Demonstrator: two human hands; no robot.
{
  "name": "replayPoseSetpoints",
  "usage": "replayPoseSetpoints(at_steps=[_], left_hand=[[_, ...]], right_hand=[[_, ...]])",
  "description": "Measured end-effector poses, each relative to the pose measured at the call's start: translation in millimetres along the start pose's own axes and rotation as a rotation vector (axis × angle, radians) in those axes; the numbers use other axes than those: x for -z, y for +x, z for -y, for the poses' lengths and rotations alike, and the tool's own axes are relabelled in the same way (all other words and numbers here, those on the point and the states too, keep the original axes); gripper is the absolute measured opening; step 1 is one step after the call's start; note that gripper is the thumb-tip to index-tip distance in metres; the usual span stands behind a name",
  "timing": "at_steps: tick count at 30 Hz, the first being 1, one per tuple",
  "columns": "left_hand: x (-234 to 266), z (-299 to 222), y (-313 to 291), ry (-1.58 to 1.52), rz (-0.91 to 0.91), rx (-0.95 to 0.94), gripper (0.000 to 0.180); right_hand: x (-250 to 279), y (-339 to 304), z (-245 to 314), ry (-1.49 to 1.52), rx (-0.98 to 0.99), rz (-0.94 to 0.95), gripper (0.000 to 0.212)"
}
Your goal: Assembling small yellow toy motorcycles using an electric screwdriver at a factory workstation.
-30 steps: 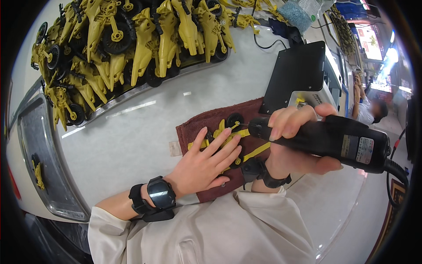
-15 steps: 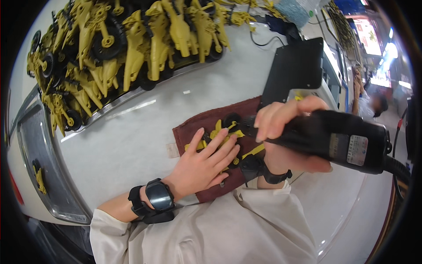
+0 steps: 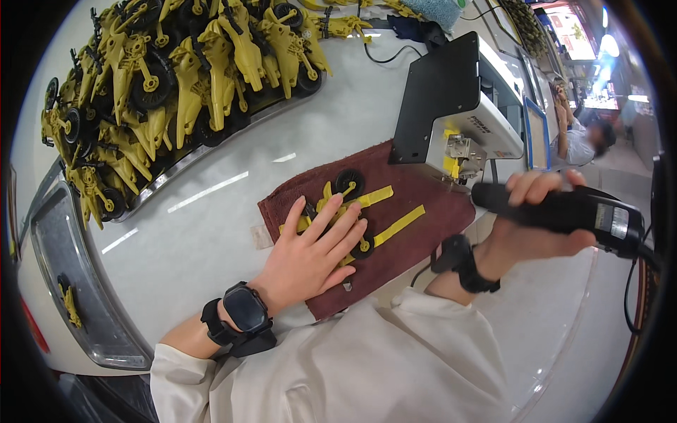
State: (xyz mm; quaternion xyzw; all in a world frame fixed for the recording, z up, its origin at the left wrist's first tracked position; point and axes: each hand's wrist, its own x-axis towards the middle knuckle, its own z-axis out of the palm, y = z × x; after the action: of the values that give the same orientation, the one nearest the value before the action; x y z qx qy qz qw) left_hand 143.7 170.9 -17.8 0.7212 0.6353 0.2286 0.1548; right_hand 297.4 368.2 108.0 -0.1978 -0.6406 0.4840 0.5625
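On a dark red folded cloth lies a small yellow-and-black toy motorcycle, partly covered by my left hand. The fingers of that hand are spread and press flat on the toy. Two yellow tape strips reach from the toy across the cloth toward the right. Off to the right, my right hand is wrapped around a black corded hand tool. Its blunt front end points left, past the cloth's right edge and apart from the toy. The hand is slightly blurred.
A tray heaped with yellow toy motorcycles stands at the back left. A metal tray with one small yellow piece is at far left. Beyond the cloth sits a black-and-white machine with yellow tape at its front. Another person works at the far right.
My right hand has drawn the tool away from the toy toward the right, uncovering the tape strips and the machine's front. My left hand still lies on the toy.
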Motion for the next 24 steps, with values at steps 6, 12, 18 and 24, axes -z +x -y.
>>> replayPoseSetpoints(at_steps=[6,12,18,24], left_hand=[[5,1,2,-0.058,-0.051,-0.014,0.06],[3,3,-1,-0.11,-0.076,-0.014,0.06],[2,2,-1,-0.114,-0.068,-0.012,0.062],[2,2,-1,-0.115,-0.063,-0.012,0.062]], right_hand=[[-32,-64,13,0.403,-0.067,0.383,0.081],[-37,-85,4,0.336,-0.046,0.513,0.083],[-31,-90,1,0.335,-0.061,0.448,0.085],[-31,-96,-8,0.372,-0.1,0.405,0.088]])
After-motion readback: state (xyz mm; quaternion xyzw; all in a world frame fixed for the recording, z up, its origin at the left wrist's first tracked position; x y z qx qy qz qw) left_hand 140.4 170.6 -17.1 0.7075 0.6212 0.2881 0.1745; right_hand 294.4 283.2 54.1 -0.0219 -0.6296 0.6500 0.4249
